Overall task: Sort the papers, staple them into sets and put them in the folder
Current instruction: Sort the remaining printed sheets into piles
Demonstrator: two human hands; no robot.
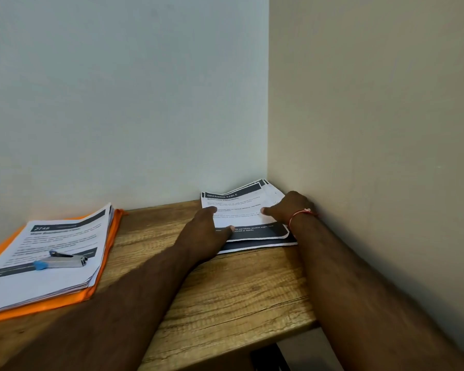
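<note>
— Can you read anything from here?

— Yes. On the top sheet of the big stack (pixel 19 287), just behind the stapler (pixel 62 261), there is a white number: "2748". The line under it is too blurry.

— And far to the right of the stapler?

— The small pile (pixel 241 212) there says "DRESSING TABLE" at its top. The black strip (pixel 263 231) at its near edge has tiny words. I can make out "alcohol" and "or blank)". The rest is too small.

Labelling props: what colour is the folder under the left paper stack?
Orange: the folder shows best in the head view, under the paper stack.
</note>
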